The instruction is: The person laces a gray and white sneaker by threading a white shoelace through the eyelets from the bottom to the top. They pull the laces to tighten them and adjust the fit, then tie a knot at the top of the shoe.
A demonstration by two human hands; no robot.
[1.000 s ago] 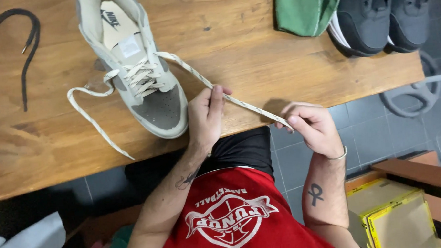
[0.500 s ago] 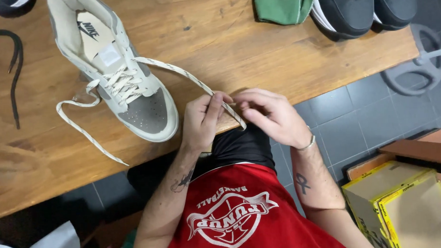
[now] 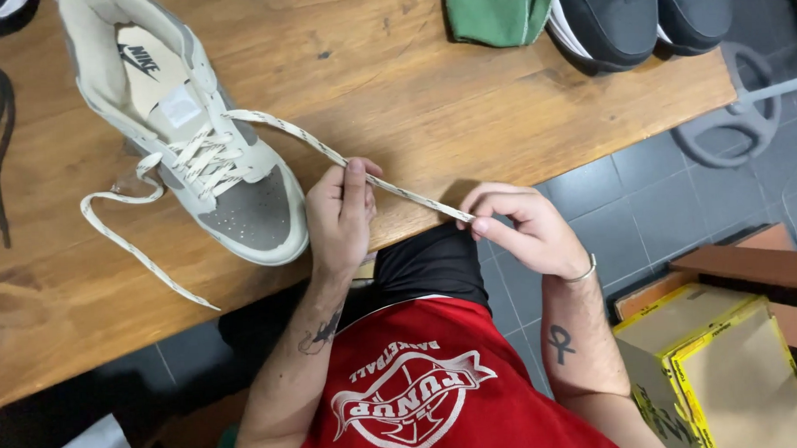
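Flat cream shoelace (image 3: 325, 151), speckled, drawn taut from grey-toed cream sneaker (image 3: 192, 143) diagonally toward table edge. Pinched midway by left hand (image 3: 338, 219), at tip by right hand (image 3: 522, 233), both closed on it, right past the edge. Worn wooden table (image 3: 429, 99); bare boards right of lace. Sneaker toe toward near edge.

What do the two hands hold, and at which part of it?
Both hold the cream shoelace: the left hand pinches its middle, the right hand its free end.
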